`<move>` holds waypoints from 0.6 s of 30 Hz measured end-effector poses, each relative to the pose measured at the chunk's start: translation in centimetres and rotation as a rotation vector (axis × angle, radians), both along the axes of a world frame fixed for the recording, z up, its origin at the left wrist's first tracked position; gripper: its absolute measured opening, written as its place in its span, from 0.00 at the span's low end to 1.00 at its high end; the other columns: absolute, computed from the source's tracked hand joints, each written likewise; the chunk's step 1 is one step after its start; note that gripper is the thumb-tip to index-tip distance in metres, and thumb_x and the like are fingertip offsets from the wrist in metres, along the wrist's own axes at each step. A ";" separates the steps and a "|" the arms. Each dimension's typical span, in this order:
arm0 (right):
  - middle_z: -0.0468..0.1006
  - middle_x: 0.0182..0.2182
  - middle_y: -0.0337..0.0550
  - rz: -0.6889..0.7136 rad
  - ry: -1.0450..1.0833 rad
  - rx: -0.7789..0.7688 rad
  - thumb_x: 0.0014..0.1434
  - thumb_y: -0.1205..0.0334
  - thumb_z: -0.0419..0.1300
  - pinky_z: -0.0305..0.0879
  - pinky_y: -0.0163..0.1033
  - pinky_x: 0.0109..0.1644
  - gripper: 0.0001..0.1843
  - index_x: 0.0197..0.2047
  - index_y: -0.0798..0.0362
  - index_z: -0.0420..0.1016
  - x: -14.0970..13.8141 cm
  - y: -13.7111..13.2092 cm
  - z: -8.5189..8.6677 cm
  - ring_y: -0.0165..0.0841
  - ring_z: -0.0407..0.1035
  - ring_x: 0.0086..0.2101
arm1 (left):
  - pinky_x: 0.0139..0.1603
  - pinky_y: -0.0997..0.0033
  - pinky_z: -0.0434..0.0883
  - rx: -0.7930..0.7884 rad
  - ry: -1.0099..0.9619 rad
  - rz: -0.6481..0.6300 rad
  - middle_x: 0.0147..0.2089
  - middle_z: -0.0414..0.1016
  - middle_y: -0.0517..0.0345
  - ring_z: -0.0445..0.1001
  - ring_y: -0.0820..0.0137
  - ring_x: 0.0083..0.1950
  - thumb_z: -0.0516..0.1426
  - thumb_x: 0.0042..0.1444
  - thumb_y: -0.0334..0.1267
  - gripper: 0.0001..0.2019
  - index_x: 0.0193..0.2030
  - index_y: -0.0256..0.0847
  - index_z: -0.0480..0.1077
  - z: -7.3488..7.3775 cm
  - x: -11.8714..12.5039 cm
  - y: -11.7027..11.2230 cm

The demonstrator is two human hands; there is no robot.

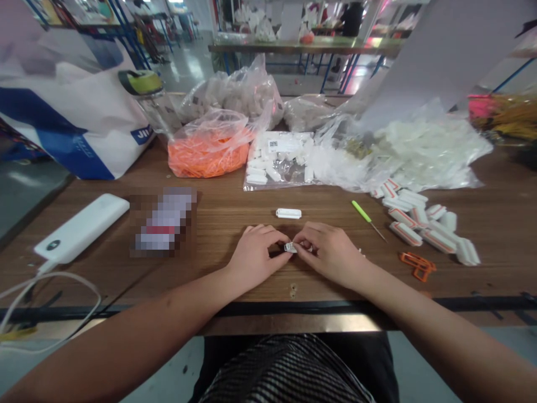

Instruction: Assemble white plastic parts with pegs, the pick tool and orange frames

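Observation:
My left hand (pixel 255 254) and my right hand (pixel 329 252) meet at the middle of the wood-topped table (pixel 235 280), their fingertips pinching a small white-and-metal part (pixel 290 247) that is mostly hidden by my fingers. A white plastic piece (pixel 288 213) lies just beyond them. To the right of my right hand rests a green-handled pick (pixel 363 213). Farther right is a heap of white parts with orange stripes (pixel 419 224), and orange plastic strips (pixel 417 266) lie at its near side.
Along the back of the table are a clear bag of orange pieces (pixel 210 154), a bag of white parts (pixel 279 159) and more plastic bags. A white power bank (pixel 81 228) with a cable and a pixelated object (pixel 163 221) lie left, beside a large white-and-blue bag (pixel 71 117).

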State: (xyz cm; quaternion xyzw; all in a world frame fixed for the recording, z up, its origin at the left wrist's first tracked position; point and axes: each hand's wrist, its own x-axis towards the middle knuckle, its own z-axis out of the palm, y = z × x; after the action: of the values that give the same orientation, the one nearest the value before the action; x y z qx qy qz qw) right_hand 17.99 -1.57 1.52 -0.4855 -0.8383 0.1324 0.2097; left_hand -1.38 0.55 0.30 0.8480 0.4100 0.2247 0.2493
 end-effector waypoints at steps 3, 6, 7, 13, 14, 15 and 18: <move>0.72 0.26 0.41 0.015 -0.034 0.010 0.61 0.65 0.56 0.59 0.37 0.34 0.08 0.31 0.55 0.74 -0.2 0.2 -0.1 0.30 0.66 0.28 | 0.44 0.62 0.61 0.002 -0.004 0.001 0.35 0.77 0.63 0.73 0.66 0.40 0.62 0.55 0.38 0.03 0.36 0.44 0.75 0.0 0.0 0.0; 0.72 0.26 0.42 0.041 -0.081 0.012 0.61 0.66 0.56 0.60 0.37 0.34 0.09 0.31 0.57 0.75 -0.4 0.3 0.1 0.31 0.66 0.28 | 0.44 0.63 0.61 0.006 -0.008 0.006 0.35 0.77 0.63 0.73 0.66 0.39 0.63 0.54 0.38 0.03 0.35 0.44 0.74 0.0 0.1 0.0; 0.72 0.27 0.42 0.057 -0.101 0.010 0.62 0.66 0.55 0.60 0.37 0.35 0.10 0.32 0.57 0.75 -0.4 0.3 0.3 0.31 0.66 0.28 | 0.44 0.63 0.62 0.007 -0.007 0.008 0.34 0.77 0.63 0.73 0.66 0.39 0.63 0.54 0.38 0.03 0.35 0.43 0.74 0.0 0.1 -0.1; 0.74 0.27 0.45 0.120 -0.180 0.059 0.65 0.65 0.51 0.59 0.37 0.33 0.15 0.37 0.56 0.79 0.0 -0.5 0.9 0.33 0.67 0.30 | 0.45 0.62 0.62 0.001 0.003 0.015 0.36 0.78 0.62 0.73 0.66 0.40 0.63 0.54 0.38 0.03 0.35 0.44 0.75 0.0 0.2 -0.2; 0.75 0.27 0.45 0.120 -0.170 0.070 0.65 0.65 0.50 0.59 0.37 0.33 0.15 0.39 0.56 0.79 0.1 -0.6 0.9 0.33 0.67 0.29 | 0.45 0.61 0.62 0.000 0.001 0.018 0.36 0.79 0.62 0.73 0.65 0.41 0.63 0.54 0.38 0.03 0.36 0.44 0.75 0.0 0.2 -0.2; 0.76 0.28 0.45 0.118 -0.153 0.078 0.65 0.65 0.50 0.60 0.38 0.34 0.15 0.40 0.56 0.79 0.2 -0.8 0.8 0.33 0.67 0.29 | 0.46 0.61 0.62 0.000 -0.001 0.022 0.36 0.79 0.62 0.73 0.65 0.41 0.63 0.54 0.38 0.03 0.36 0.44 0.75 0.0 0.2 -0.2; 0.77 0.28 0.45 0.115 -0.115 0.099 0.65 0.65 0.49 0.61 0.38 0.35 0.16 0.41 0.56 0.79 0.3 -1.1 0.5 0.33 0.68 0.30 | 0.46 0.61 0.62 0.006 -0.010 0.025 0.37 0.79 0.63 0.73 0.65 0.41 0.63 0.53 0.37 0.04 0.36 0.44 0.74 0.0 0.3 -0.1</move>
State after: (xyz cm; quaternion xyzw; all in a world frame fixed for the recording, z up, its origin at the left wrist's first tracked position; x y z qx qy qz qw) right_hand 18.34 -2.65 2.02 -0.4323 -0.8810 0.0746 0.1769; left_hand -1.13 0.43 0.28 0.8426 0.4185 0.2331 0.2461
